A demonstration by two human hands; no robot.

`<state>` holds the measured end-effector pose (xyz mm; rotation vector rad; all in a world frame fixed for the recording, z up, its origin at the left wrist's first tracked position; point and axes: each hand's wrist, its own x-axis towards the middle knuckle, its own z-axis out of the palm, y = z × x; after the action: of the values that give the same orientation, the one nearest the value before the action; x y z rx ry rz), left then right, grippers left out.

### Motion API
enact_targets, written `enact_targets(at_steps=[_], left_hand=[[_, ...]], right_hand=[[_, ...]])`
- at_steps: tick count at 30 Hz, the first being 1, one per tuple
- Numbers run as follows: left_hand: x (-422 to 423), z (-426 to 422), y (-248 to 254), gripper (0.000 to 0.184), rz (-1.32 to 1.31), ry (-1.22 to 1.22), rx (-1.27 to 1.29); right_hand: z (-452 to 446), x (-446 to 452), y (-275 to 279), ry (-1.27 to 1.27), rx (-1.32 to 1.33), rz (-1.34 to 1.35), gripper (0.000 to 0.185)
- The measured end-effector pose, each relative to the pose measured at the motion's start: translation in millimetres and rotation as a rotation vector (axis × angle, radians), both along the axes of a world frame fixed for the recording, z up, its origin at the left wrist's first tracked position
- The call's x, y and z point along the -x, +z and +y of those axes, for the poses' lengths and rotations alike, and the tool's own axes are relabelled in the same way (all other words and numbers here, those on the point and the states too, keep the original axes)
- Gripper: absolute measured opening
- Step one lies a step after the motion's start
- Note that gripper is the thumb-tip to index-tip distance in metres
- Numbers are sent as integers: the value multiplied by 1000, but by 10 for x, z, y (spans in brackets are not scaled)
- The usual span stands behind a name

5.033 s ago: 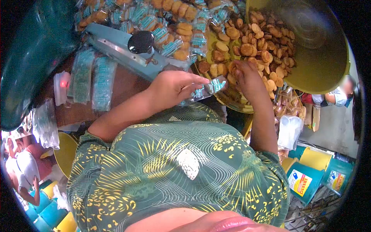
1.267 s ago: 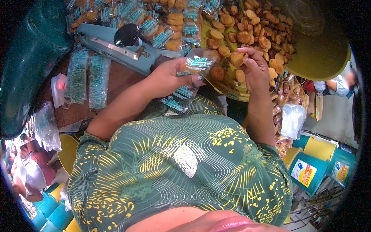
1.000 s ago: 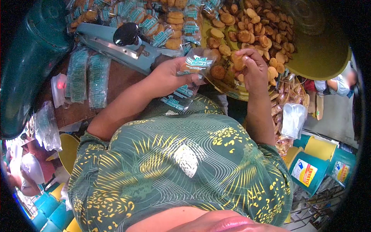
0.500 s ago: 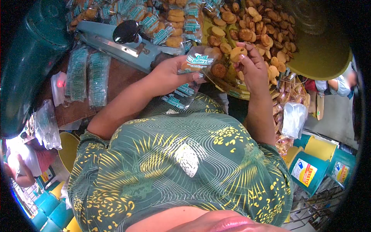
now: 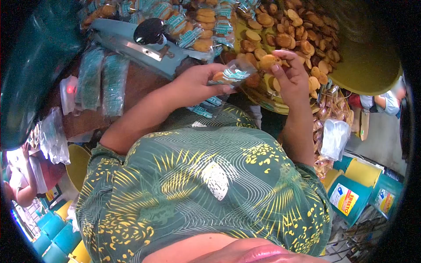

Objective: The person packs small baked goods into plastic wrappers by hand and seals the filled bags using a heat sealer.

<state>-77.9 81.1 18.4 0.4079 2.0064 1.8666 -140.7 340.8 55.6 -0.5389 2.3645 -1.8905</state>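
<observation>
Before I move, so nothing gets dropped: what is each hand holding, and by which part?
The left hand grips a plastic bag by the end nearer its wrist; the right hand pinches a cookie by its edge.

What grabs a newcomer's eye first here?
Likely the heap of golden-brown biscuits spilling from the big yellow tub at upper right. Next, just left of it, the hands: the left grips a printed clear bag, the right a biscuit. The pale-blue device with its black knob stands out at upper left.
</observation>
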Motion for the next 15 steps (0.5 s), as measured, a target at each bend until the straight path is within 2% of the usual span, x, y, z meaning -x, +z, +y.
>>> enact_targets(at_steps=[3,6,10,13,15], left_hand=[[19,-8,24,39,-12,-92,48],[9,29,-16,42,-83,-122,-53],[-16,27,75,44,-145,-87,-109],[-20,48,93,45,-127,-92,-160],[-9,54,111,49,-80,-57,-108]], right_hand=[[-107,7,81,78,-20,297,24],[-224,-2,254,418,-140,390,21],[-300,-1,282,398,-305,254,19],[-382,-10,271,391,-312,194,20],[-469,-39,271,402,-264,266,20]])
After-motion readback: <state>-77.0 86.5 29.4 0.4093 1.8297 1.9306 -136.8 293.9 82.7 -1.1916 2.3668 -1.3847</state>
